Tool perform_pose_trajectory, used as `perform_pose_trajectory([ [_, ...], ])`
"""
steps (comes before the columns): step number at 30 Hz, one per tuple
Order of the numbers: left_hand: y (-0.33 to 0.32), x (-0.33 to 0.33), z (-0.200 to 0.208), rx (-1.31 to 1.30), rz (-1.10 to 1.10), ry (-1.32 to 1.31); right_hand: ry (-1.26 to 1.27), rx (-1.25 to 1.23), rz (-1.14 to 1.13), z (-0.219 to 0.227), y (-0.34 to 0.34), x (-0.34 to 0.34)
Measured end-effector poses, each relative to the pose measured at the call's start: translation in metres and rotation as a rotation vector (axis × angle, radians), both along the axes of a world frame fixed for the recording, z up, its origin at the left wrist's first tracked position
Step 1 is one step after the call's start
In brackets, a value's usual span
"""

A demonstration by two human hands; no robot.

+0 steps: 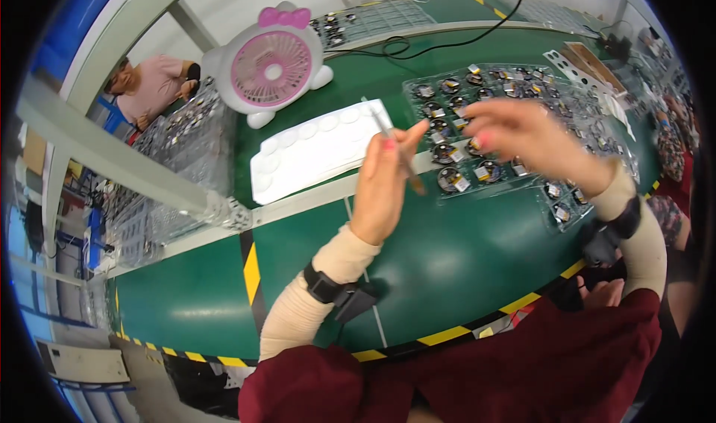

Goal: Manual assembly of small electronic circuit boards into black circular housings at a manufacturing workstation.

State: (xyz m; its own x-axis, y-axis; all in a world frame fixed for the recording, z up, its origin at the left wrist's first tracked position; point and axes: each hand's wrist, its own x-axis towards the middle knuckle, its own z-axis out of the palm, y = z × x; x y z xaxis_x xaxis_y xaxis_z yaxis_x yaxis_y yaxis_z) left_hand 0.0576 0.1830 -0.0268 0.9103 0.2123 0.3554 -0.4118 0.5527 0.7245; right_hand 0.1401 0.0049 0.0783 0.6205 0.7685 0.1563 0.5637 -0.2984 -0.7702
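My left hand point(379, 192) is closed around thin metal tweezers point(382, 119), slanting between its thumb and fingers. The tweezers' lower end is blurred. To the right, my right hand point(526, 136) hangs over a clear plastic tray point(466, 193), smeared by motion, its fingers half bent and apart. Nothing shows between them. Rows of round black parts point(452, 178) with white and yellow labels fill the tray; my right hand hides some. Beyond my left hand lies a white sheet point(313, 162) marked with rows of round pads.
A pink and white fan point(272, 73) stands behind the sheet. A black cable point(447, 50) crosses the green bench point(298, 266). A grey frame post point(112, 140) rises at left, near stacked trays point(179, 155) and a seated person point(153, 87). Another person sits at far right.
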Motion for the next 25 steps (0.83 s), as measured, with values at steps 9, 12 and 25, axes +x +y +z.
perform_pose_trajectory([
  [9, 0.115, -0.044, -0.032, 0.548, 0.195, 0.074, 0.131, 0.087, 0.035, -0.082, 0.145, -0.044],
  [12, 0.164, -0.046, -0.048, 1.490, 1.080, 0.005, -0.308, 0.185, -0.273, -0.122, 0.170, 0.029],
  [25, 0.233, -0.064, -0.078, 1.853, 0.922, 0.191, 0.097, -0.122, -0.558, -0.151, 0.201, 0.061],
])
